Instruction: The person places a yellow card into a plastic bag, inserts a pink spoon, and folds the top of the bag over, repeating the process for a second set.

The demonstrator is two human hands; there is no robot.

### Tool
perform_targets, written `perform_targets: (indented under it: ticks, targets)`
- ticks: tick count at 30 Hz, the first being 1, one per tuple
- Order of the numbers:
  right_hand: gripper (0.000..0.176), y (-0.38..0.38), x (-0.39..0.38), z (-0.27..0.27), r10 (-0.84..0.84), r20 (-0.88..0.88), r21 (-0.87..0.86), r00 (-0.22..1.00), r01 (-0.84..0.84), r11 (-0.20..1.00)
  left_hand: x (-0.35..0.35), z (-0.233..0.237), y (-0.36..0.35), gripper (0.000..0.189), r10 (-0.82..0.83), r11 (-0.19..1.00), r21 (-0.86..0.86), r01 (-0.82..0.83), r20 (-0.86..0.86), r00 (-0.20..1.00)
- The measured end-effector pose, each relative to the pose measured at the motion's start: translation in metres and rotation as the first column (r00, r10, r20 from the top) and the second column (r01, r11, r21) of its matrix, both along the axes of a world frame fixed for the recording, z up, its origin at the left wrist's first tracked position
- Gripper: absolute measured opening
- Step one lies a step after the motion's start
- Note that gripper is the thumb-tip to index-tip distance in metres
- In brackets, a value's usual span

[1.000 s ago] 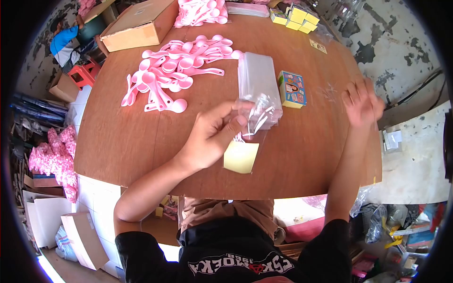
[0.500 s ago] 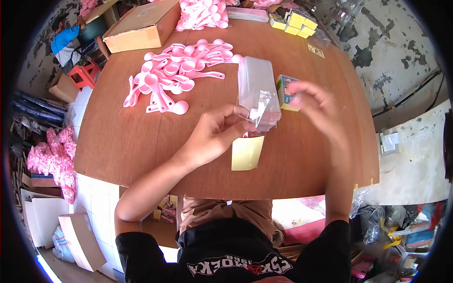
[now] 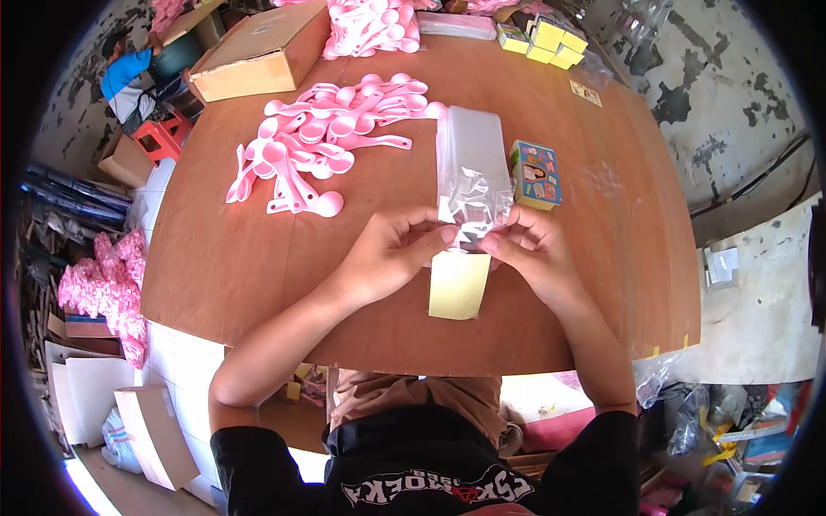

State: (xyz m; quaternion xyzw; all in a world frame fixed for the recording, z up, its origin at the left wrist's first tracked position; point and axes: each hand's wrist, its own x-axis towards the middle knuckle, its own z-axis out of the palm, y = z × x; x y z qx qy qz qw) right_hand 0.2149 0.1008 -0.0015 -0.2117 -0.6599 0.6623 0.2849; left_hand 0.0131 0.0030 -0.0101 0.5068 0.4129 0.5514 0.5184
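Note:
My left hand [image 3: 389, 254] pinches the left side of a clear plastic bag's [image 3: 475, 213] near end. On the opposite side, the thumb and fingers of my right hand [image 3: 538, 254] grip the same bag. A pale yellow card [image 3: 458, 287] extends toward me from below my fingertips; its far end is hidden under the plastic. Beneath and beyond the held bag lies a stack of clear bags [image 3: 473, 138]. A small colourful box [image 3: 535, 175] with a yellow side stands just right of the stack, close to my right fingers.
Pink measuring spoons [image 3: 331, 129] lie heaped left of the bags. At the back are a cardboard box [image 3: 258, 53], a bag of pink spoons [image 3: 370, 30] and several small yellow boxes [image 3: 544, 40]. A person [image 3: 129, 82] sits at far left beside a red stool [image 3: 162, 136].
My right hand has come down and left from beside the small box to the bag's near end and closed on it. My left hand stays at the bag's left side.

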Motion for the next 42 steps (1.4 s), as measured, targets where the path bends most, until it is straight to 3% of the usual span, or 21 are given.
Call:
perform_targets:
  ticks: [2, 6, 9, 16, 24, 29, 39, 42]
  targets:
    - [0.011, 0.0, 0.001, 0.001, -0.001, -0.018, -0.011, 1.0, 0.001, 1.0, -0.002, -0.002, 0.001, 0.029, -0.003, 0.996, -0.088, 0.002, -0.01, 1.0]
    - [0.01, -0.001, -0.001, 0.004, -0.056, -0.019, -0.045, 0.998, 0.055, 0.997, 0.0, -0.001, 0.0, 0.028, -0.013, 0.995, -0.095, 0.012, -0.011, 1.0]
    - [0.01, 0.0, -0.001, 0.001, -0.075, -0.052, 0.007, 0.996, 0.076, 0.997, 0.003, 0.0, -0.002, 0.028, 0.085, 0.991, -0.103, -0.082, 0.027, 0.996]
    - [0.008, -0.001, -0.001, 0.001, -0.078, -0.111, 0.104, 0.991, 0.09, 0.991, -0.001, 0.004, -0.006, 0.024, 0.093, 0.996, -0.005, -0.093, 0.003, 0.996]
    - [0.011, 0.002, 0.005, 0.005, 0.029, -0.142, 0.208, 0.989, 0.002, 0.978, -0.005, 0.007, -0.009, 0.023, 0.038, 0.997, 0.07, -0.036, -0.031, 0.999]
    - [0.017, 0.003, 0.007, 0.005, 0.061, -0.113, 0.267, 0.992, -0.029, 0.963, -0.007, 0.006, -0.011, 0.024, -0.012, 0.997, 0.071, 0.007, 0.069, 0.998]
    - [0.021, -0.002, 0.005, 0.005, 0.052, -0.131, 0.362, 0.99, 0.0, 0.932, -0.013, 0.004, -0.011, 0.023, -0.033, 0.999, 0.021, 0.03, 0.11, 0.993]
    - [0.021, -0.002, 0.006, 0.004, 0.047, -0.101, 0.397, 0.994, -0.004, 0.918, -0.012, 0.005, -0.011, 0.019, -0.055, 0.998, 0.018, 0.052, 0.206, 0.977]
